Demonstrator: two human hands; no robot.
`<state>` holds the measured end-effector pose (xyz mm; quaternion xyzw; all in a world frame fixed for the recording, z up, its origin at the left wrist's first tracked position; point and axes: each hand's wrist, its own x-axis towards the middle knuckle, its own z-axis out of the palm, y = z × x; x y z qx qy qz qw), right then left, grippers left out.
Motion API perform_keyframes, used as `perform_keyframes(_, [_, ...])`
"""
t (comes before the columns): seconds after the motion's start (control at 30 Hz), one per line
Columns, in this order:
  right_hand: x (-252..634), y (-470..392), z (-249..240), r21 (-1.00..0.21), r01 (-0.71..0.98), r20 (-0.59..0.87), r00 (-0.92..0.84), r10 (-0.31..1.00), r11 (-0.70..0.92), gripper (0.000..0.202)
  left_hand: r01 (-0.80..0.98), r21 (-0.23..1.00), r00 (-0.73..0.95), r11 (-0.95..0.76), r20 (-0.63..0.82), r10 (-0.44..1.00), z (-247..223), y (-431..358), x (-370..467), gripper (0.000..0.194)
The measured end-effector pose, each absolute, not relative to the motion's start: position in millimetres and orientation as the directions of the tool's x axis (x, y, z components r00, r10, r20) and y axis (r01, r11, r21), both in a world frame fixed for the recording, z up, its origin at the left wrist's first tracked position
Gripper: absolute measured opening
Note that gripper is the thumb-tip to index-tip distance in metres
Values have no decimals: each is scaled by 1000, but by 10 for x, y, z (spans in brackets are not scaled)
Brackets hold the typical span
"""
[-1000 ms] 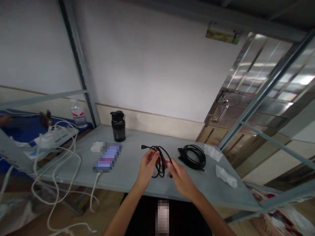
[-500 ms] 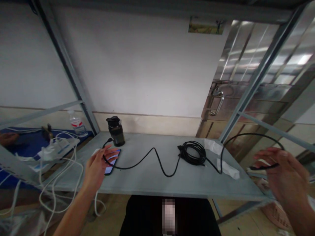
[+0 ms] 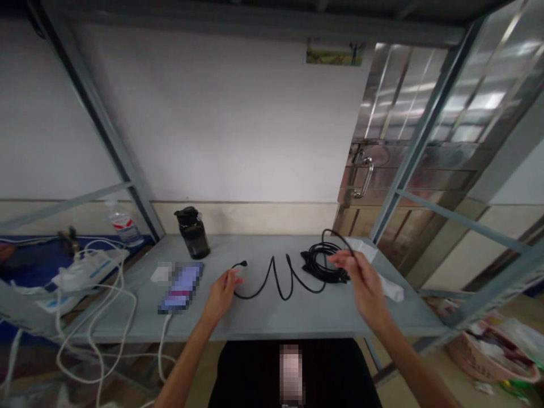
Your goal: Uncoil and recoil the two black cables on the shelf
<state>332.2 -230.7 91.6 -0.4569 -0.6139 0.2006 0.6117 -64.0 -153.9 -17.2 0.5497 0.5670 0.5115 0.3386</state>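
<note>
Left hand and right hand swung closer together. Both hands' fingers pinch the cable; right end's too blurry to tell. It zigzags over the counter; keep it off the coil.

The scene is viewed through one camera worn on the head, held above the near side of the grey table and aimed forward and down. The lap is taken in at the bottom edge; the left hand and right hand are seen from behind, nearby. The wall is faced almost squarely, farther off; the metal door is caught obliquely.
</note>
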Motion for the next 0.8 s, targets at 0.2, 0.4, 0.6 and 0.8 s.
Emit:
perform_keyframes(0.2, [2062,-1918,228,-662,404,521,-358,775,631,31,539,825,-163,-167,297,941,-284,-1438,-703,54])
perform_keyframes(0.4, [1265,-1526,-314,-355,590,447,-573,686,725,30,484,856,-253,-183,337,907,-469,-1400,-706,66])
perform_keyframes(0.6, [1186,-1358,-426,-213,617,447,-628,637,758,23,542,816,-250,-200,384,889,-630,-1408,-732,63])
perform_keyframes(0.8, [1257,-1429,-455,-267,538,473,-650,595,800,56,536,821,-252,-197,378,891,-626,-1419,-808,54])
